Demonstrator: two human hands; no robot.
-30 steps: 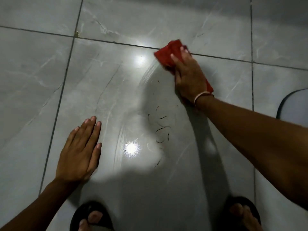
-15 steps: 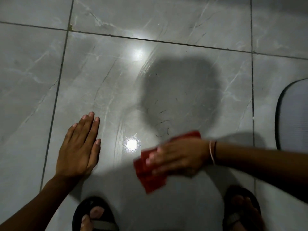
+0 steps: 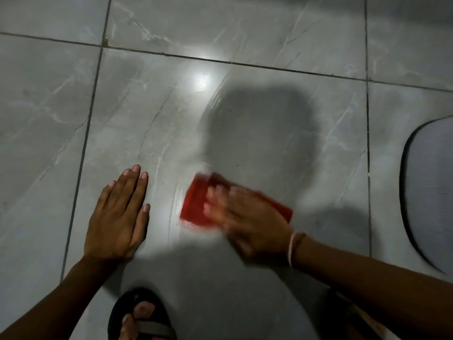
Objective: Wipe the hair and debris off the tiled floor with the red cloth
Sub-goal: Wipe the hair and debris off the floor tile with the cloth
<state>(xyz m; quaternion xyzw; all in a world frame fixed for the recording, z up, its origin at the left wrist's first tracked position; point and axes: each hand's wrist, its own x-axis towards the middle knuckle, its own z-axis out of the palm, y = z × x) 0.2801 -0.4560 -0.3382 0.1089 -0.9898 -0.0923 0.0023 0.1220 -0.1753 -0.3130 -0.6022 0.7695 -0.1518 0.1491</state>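
My right hand (image 3: 247,217) presses flat on the red cloth (image 3: 196,204) on the grey marbled floor tile (image 3: 152,114), near the middle of the view; both are blurred by motion. Red cloth shows left of and behind the fingers. My left hand (image 3: 117,214) rests flat on the tile to the left of the cloth, fingers together, holding nothing. The dark hair strands no longer show on the tile; only one or two tiny specks (image 3: 237,165) lie in the shadowed patch beyond the cloth.
A grey mat with a dark rim (image 3: 429,192) lies at the right edge. My left foot in a black sandal (image 3: 139,315) stands at the bottom, below the hands. Dark grout lines (image 3: 83,148) cross the floor. Two bright light reflections glare on the tile.
My right hand swept the red cloth from the far grout line back toward me across the hair strands, then slightly left and forward. The strands have gone from view. My left hand stayed put.
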